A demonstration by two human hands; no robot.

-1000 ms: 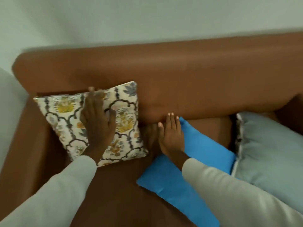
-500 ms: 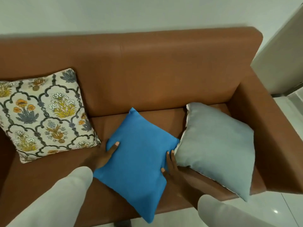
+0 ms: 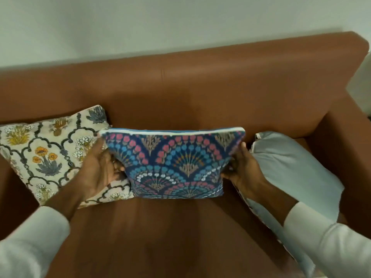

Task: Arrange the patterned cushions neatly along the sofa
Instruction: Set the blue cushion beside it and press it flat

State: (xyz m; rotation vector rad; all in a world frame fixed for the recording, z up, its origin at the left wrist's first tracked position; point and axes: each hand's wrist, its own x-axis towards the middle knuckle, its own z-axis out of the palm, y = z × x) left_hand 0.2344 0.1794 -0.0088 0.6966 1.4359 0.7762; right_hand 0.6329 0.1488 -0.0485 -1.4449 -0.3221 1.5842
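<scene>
both hands grasp the blue fan-patterned cushion [image 3: 174, 163] at mid-seat of the brown sofa [image 3: 200, 91], upright before the backrest: the left hand [image 3: 98, 167] clasps its left edge, the right hand [image 3: 244, 169] its right edge. the cream floral cushion [image 3: 46, 153] leans at the left end, the grey cushion [image 3: 291, 169] lies at the right armrest.

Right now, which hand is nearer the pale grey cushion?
Right. The right hand grips the blue fan-patterned cushion beside the pale grey cushion; the left hand holds its far side.
</scene>
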